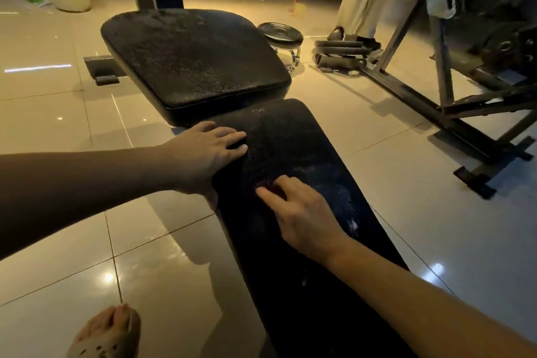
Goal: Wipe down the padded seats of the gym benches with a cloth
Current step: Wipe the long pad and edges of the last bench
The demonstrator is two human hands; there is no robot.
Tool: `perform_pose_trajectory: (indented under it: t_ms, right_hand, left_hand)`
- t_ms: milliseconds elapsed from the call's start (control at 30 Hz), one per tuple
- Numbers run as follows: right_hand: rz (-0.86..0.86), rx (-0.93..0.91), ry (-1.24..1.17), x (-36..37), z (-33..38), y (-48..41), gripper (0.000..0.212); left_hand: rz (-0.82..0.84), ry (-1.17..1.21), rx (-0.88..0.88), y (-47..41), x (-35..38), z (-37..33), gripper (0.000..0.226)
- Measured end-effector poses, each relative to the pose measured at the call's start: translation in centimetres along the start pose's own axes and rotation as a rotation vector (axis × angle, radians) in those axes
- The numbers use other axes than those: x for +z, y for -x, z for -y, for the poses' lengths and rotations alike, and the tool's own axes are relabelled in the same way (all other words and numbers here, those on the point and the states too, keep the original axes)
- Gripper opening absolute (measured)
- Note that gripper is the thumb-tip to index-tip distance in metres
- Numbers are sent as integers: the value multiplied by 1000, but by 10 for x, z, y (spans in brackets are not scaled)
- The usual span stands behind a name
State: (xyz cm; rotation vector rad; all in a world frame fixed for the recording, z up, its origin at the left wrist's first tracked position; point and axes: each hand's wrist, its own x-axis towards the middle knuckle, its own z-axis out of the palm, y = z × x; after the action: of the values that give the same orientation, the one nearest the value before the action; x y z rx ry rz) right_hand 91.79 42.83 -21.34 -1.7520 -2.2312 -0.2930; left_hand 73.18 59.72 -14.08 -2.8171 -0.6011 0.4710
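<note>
1. While the tiled floor (72, 113) shines as if it is slippery, a sandalled foot (107, 331) stands on it near the left edge of the long pad. If the person leans hard, the foot may slide.
2. The long pad (305, 154) is black and dusty, with white marks (352, 224) near its right edge.
3. The seat pad (197, 61) lies just beyond its far end and looks speckled, probably not yet wiped.
4. The left hand (203, 154) lies flat over the long pad's left edge, with fingers straight and spread, and holds nothing.
5. The right hand (302, 218) rests mid-pad with its fingers bent.
6. The cloth (271, 186) seems to be the small dark-red patch under those fingers. I cannot tell if it is pinched or only pressed. Being so small, it may slip out or miss the marks.
</note>
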Motion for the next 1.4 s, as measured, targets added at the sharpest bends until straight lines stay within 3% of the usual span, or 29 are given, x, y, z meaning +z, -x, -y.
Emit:
perform_pose_trajectory:
  t_ms: [133,200,267,367,433,467,600,667,733,800,900,967,1000,1067,1133,1200,1300,1400]
  right_hand:
    - [-94,479,-3,-5,-85,-5,35]
    - [-163,623,-24,-1,-82,-9,33]
    - [-221,546,-52,8,-43,-10,32]
    - [-82,74,-156,9,31,11,41]
    - [16,-222,-149,6,34,24,45]
    - [0,-268,-128,6,17,22,43]
    - [-130,115,-40,-1,-69,-18,35]
    - [-151,333,-65,-4,-95,-30,34]
    - [-201,405,-19,-1,-82,-33,34]
    - [-193,289,-54,4,-43,-23,35]
    - [4,-200,-185,4,7,18,43]
    - [119,-510,-154,-4,-15,31,50]
    - [101,-560,-89,-7,-39,25,46]
    - [-16,-371,-9,-8,-92,-3,39]
    - [-110,23,-5,-13,-135,-32,35]
    - [-149,227,-30,-10,-133,-37,34]
    - [-137,78,-118,2,-77,-3,37]
    - [47,-392,-202,2,-31,43,52]
  left_hand:
    - [3,-12,-35,5,-2,-6,120]
    - [4,-38,-52,6,-5,-9,121]
    - [27,-79,-79,6,-9,-13,121]
    - [53,-94,-127,11,-14,-22,119]
    - [45,-107,-166,18,-16,-27,114]
    - [33,-116,-184,22,-16,-31,110]
    - [36,-42,-278,44,-11,-62,89]
    - [54,60,-354,51,-7,-81,92]
    - [92,172,-428,52,-6,-95,108]
    - [115,264,-489,51,-6,-106,123]
    - [88,283,-527,48,-4,-116,128]
    - [69,287,-552,46,-3,-122,130]
    - [63,287,-567,45,-3,-124,132]
    - [75,298,-571,45,-3,-127,133]
    - [109,328,-562,47,-2,-133,140]
    - [148,343,-565,46,-2,-137,148]
    - [176,308,-575,38,-3,-141,150]
    - [200,265,-610,36,-7,-146,146]
